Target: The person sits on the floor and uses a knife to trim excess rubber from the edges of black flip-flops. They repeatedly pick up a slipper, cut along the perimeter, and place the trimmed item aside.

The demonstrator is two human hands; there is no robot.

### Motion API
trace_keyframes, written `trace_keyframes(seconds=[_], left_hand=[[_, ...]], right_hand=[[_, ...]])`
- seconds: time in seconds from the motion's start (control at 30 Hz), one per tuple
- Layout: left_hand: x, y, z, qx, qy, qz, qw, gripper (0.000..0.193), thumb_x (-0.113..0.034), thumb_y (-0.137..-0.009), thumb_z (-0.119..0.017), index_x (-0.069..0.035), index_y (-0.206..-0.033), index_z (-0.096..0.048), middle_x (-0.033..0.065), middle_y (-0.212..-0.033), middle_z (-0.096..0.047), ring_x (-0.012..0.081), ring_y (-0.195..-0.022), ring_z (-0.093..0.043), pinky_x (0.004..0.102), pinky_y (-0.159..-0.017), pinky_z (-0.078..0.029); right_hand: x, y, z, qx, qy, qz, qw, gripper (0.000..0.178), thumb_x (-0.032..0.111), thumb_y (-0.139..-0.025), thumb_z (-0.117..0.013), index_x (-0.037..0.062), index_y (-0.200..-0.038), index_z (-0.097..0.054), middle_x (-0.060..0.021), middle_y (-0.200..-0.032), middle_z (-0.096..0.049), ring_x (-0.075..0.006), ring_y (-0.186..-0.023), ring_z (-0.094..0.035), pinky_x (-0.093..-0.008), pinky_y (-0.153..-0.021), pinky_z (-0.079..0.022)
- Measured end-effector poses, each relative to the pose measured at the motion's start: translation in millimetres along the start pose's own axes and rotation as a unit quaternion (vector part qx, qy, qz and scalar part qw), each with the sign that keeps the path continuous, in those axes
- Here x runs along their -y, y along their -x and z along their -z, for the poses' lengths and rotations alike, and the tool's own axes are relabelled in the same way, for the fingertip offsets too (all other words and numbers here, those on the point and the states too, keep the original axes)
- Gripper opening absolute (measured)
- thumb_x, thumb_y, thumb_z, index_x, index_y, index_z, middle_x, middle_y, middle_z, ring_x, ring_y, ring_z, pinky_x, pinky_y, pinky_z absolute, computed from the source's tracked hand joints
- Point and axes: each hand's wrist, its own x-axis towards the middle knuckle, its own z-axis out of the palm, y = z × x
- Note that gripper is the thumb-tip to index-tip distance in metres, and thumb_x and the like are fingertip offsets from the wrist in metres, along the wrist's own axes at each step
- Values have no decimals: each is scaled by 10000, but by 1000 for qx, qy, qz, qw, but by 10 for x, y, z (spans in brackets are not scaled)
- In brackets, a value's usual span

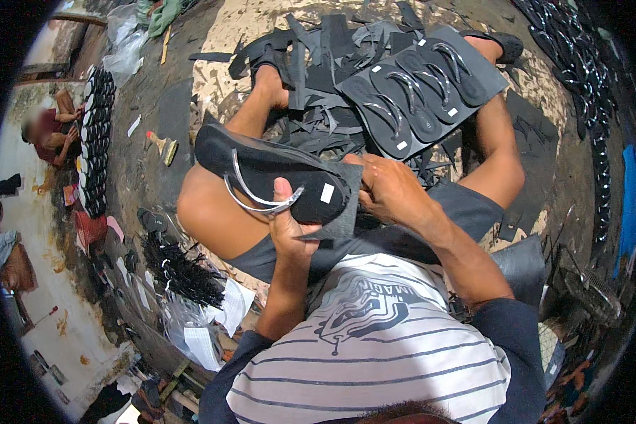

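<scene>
My left hand point(292, 225) grips a black flip-flop point(258, 173) with a silver strap, its thumb on the footbed by the strap. The sandal lies tilted over my left thigh, heel to the right, with a white label on it. Dark grey sole sheet point(349, 219) juts out around its heel. My right hand point(396, 187) is curled closed at that sheet's edge beside the heel; what its fingers hold is hidden. Beyond my right hand, a dark sheet point(442, 42) bearing several strapped footbeds rests against my right leg.
Black offcuts point(325, 124) pile up between my legs. A paintbrush point(164, 148) lies on the floor at left, near a bundle of black straps point(173, 265). Stacked footwear point(97, 141) stands farther left, beside another person point(49, 134). Many shiny straps point(601, 141) line the right side.
</scene>
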Motion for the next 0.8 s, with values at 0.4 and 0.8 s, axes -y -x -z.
trace_keyframes(seconds=[0.4, 0.8], left_hand=[[-25, 155, 145, 33, 6, -70, 997, 392, -269, -989, -593, -35, -1301, -555, 123, -1205, -650, 279, -1073, -662, 459, -957, -547], [-43, 228, 280, 35, -70, -36, 996, 404, -158, -902, -694, -22, -1260, -564, 98, -1097, -655, 226, -975, -673, 400, -843, -593]], right_hand=[[270, -1045, -374, 66, -10, 97, 993, 225, 190, -910, -514, 102, -1108, -575, -164, -933, -649, -375, -905, -664, -454, -758, -521], [264, -1974, -54, -13, -311, 62, 948, 365, 347, -945, -675, 30, -1120, -633, -68, -814, -666, -145, -720, -624, -306, -636, -504]])
